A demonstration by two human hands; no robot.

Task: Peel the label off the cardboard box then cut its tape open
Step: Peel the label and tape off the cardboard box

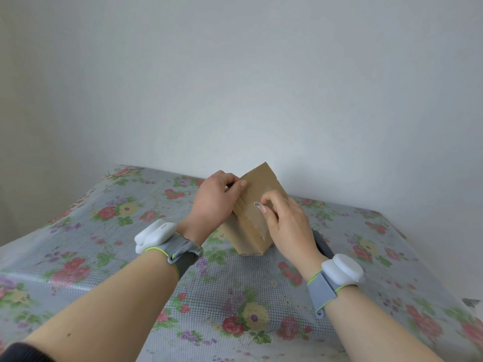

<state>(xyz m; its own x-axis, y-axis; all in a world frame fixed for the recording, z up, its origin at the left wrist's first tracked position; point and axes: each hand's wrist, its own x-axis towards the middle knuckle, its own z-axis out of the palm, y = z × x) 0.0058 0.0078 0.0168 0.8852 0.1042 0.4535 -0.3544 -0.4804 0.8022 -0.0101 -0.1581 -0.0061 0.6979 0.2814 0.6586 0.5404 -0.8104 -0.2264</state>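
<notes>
Left hand (214, 197) grips edge of cardboard box (258, 182), tilted on tabletop (235, 296). Right hand (285, 223) pinches label (257, 204) scrap. Peel seemingly mid-way; cutting step not begun.

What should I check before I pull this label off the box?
1. Box held: left hand grips the upper left edge of the cardboard box. Ok.
2. Box supported: its lower end rests tilted on the table. Ok.
3. Grip on label: right hand pinches the label, of which a small striped scrap shows. Ok.
4. Label removed: the scrap sits on the box face. Not ok.
5. Cutting tool ready: a grey object lies behind the right wrist, unidentifiable. Cannot tell.
</notes>
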